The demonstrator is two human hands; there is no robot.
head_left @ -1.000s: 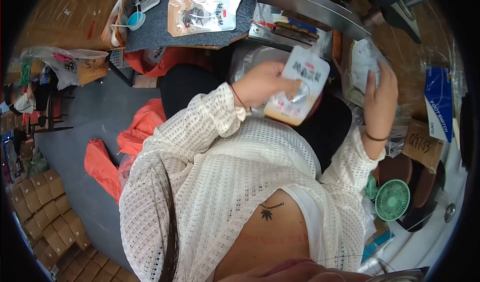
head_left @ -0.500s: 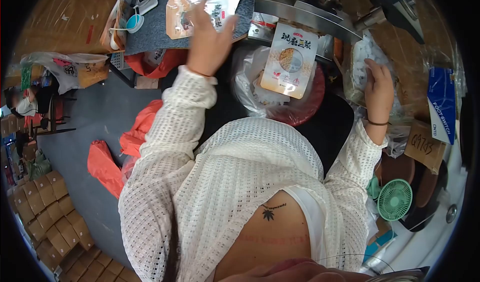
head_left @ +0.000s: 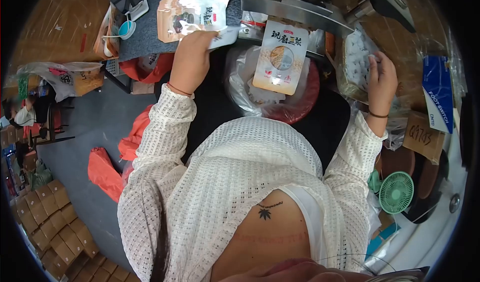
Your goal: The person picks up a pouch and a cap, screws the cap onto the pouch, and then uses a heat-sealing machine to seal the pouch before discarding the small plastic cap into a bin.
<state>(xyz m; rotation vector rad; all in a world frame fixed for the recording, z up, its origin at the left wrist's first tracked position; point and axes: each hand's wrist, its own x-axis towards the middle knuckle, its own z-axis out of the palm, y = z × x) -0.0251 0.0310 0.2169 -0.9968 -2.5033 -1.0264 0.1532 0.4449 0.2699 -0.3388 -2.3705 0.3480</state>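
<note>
My left hand (head_left: 191, 57) is closed on a printed pouch (head_left: 225, 37), seen edge-on and tilted, just below the stack of pouches (head_left: 192, 14) on the grey worktop. Another pouch (head_left: 281, 84), white and gold with a round window, hangs upright from the metal machine (head_left: 300, 13). Behind and below it is a plastic-lined red tub (head_left: 313, 89) with white pieces inside. My right hand (head_left: 382, 81) is at the right edge of a tray of small white packets (head_left: 357, 57). Its fingers are curled together; whatever lies between the fingertips is too small to make out.
A blue foot-switch box (head_left: 438, 94), a marked cardboard box (head_left: 424, 137) and a green fan (head_left: 396, 192) are on the right. A blue scoop (head_left: 127, 29) lies at the worktop's left. Red bags (head_left: 105, 169) and stacked cartons (head_left: 52, 217) occupy the floor at left.
My left hand has come down and left from over the stack, now with a pouch in its grip. My right hand stays beside the tray, its fingers more curled. The view has shifted slightly.
</note>
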